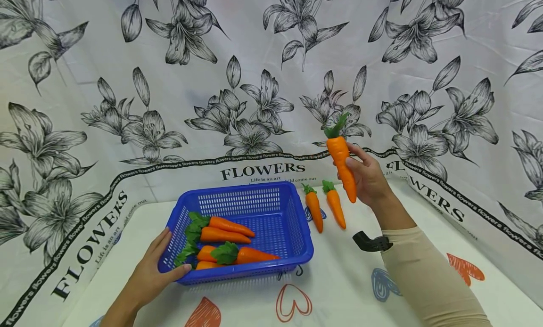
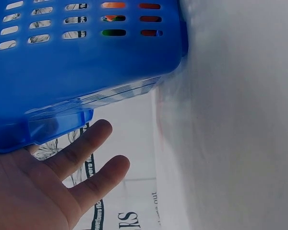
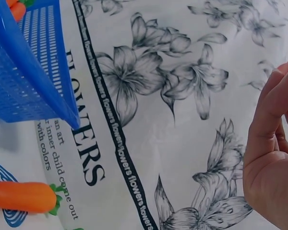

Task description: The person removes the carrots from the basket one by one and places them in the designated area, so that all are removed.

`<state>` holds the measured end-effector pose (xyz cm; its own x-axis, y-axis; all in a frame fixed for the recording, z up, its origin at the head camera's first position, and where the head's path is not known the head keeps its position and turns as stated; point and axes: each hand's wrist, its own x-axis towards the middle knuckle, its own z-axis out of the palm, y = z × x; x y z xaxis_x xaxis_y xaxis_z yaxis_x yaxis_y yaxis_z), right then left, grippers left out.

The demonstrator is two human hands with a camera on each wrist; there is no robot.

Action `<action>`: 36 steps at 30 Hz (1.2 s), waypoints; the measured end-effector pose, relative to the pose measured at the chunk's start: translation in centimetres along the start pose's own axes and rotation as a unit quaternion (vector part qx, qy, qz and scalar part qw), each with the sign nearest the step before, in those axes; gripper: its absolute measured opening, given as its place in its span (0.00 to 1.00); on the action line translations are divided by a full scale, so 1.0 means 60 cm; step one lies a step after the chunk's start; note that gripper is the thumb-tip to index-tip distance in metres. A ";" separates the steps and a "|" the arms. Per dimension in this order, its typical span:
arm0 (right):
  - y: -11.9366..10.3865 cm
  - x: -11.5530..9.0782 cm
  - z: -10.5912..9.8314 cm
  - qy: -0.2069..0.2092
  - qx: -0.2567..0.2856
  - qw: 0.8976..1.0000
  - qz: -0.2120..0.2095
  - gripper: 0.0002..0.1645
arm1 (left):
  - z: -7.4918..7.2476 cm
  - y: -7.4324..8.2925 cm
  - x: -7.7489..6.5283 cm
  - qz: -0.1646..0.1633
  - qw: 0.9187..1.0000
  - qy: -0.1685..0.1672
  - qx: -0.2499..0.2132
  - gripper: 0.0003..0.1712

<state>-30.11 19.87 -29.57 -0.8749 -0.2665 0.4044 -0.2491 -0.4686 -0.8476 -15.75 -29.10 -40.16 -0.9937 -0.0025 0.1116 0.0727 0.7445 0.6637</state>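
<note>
My right hand (image 1: 366, 176) holds a toy carrot (image 1: 341, 164) up above the table, thumb and fingers round its middle. Its green leafy top points up and its tip points down. In the right wrist view only part of that hand (image 3: 273, 129) shows, at the right edge. My left hand (image 1: 150, 273) rests at the left end of a blue basket (image 1: 237, 272), thumb on the near rim. The left wrist view shows two straight, spread fingers (image 2: 101, 179) beside the basket wall. Inside the basket lie several carrots (image 1: 226, 236), leaves mostly to the left.
Two more carrots, one beside the basket (image 1: 314, 211) and another farther right (image 1: 336, 209), lie on the white tablecloth (image 1: 339, 289) printed with hearts. Behind the table hangs a flower-printed curtain (image 1: 254, 49). A black wrist mount (image 1: 372, 242) sticks out from my right sleeve.
</note>
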 end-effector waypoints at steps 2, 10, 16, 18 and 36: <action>-0.002 -0.001 -0.005 0.003 -0.001 1.000 -0.001 0.23 | 0.000 0.000 0.000 0.003 1.000 0.002 -0.001 0.59; -0.004 -0.004 -0.023 0.020 -0.011 1.000 0.001 0.25 | 0.000 0.001 -0.001 0.000 1.000 0.000 0.004 0.59; -0.006 -0.006 -0.039 0.027 -0.008 1.000 0.000 0.25 | 0.003 -0.001 -0.001 0.000 1.000 0.001 0.003 0.59; -0.007 -0.006 -0.045 0.029 -0.002 1.000 -0.003 0.24 | 0.002 -0.002 -0.001 0.002 1.000 0.003 0.003 0.59; 0.006 -0.001 -0.102 0.092 -0.005 0.996 0.010 0.23 | 0.000 -0.001 -0.001 -0.009 1.000 -0.005 0.001 0.59</action>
<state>-32.68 24.90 -32.01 -0.9411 -0.1164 0.3176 -0.2333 -0.4563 -0.8587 -15.71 -29.14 -40.19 -0.9956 -0.0086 0.0929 0.0554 0.7460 0.6636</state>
